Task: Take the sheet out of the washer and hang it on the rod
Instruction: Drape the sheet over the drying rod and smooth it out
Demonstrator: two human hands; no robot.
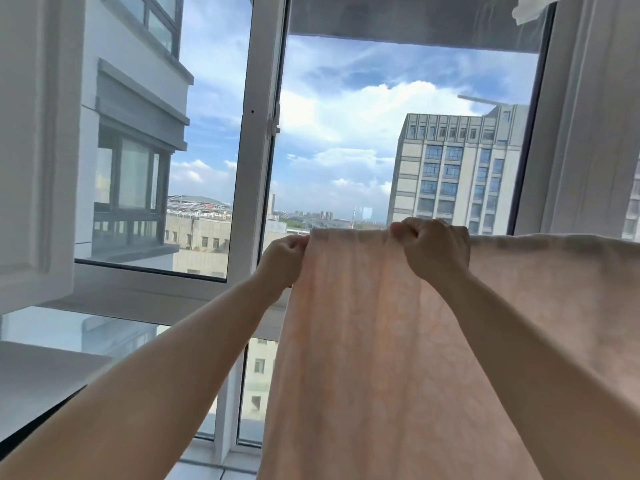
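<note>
A pale peach sheet (pixel 374 341) hangs down in front of me, its top edge held level in front of the window. My left hand (pixel 282 259) pinches the sheet's upper left corner. My right hand (pixel 433 249) is closed on the top edge a little to the right of it. The sheet stretches on past my right hand to the right border of the view. Both arms reach up and forward. No rod and no washer are visible; the sheet's top fold hides whatever lies under it.
A large white-framed window (pixel 258 161) fills the view, with an open sash (pixel 38 150) swung inward at the left. A white curtain (pixel 595 116) hangs at the right. A white cloth (pixel 530 8) dangles at the top right. Tiled floor (pixel 207 472) shows below.
</note>
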